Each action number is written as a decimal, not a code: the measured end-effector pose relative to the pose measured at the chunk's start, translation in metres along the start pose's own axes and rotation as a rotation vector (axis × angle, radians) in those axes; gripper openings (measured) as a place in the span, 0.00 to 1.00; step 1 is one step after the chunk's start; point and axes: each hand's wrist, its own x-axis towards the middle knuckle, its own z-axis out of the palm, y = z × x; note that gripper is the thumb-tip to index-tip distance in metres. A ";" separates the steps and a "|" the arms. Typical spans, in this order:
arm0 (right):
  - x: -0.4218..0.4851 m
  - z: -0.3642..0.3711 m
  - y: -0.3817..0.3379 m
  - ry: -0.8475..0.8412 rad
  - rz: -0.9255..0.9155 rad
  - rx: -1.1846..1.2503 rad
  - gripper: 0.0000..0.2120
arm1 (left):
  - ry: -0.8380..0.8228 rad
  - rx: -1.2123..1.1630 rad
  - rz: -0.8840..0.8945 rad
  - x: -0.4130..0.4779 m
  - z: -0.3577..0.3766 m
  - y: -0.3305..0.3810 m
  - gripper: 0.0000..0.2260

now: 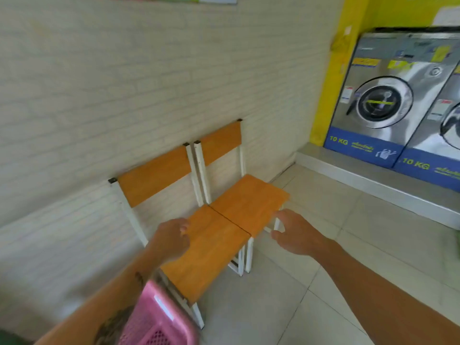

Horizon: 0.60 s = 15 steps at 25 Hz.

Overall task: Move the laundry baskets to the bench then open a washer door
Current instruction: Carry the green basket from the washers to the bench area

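Cream brick-pattern wall (124,83) across the left and centre; pale grey tiled floor (323,282) below right. Yellow painted wall strip (331,95) in the far corner.

Two stainless-steel front-loading washers on a raised grey plinth (373,180) at right. Nearer-the-corner steel washer (388,95) fully in view: round glass door (380,103) closed, chrome ring, blue lower panel marked "10 KG", yellow stickers on the control panel. Second steel washer (445,125) cut by the right edge, its door only partly seen, also marked "10 KG".

Two orange wooden seats with white metal frames pushed side by side against the brick wall, forming one tabletop (224,235); orange backrests (154,175) above, black caps on the post tops. Seat surfaces bare.

Pink plastic laundry basket (159,319) at bottom edge, left of centre, just beside the near corner of the near seat; solid rim, perforated lattice side, white label on the rim. Blurred; cannot tell whether resting on the seat or the floor. Only one basket in view.

Left hand (171,240) over the near seat, fingers loosely curled, holding nothing; tattooed forearm passing next to the basket. Right hand (296,235) off the front edge of the far seat, above the floor, fingers spread, holding nothing.
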 end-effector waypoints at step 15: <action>-0.076 -0.307 0.416 0.350 0.442 -0.081 0.31 | -0.216 -0.087 0.520 0.135 0.256 0.515 0.11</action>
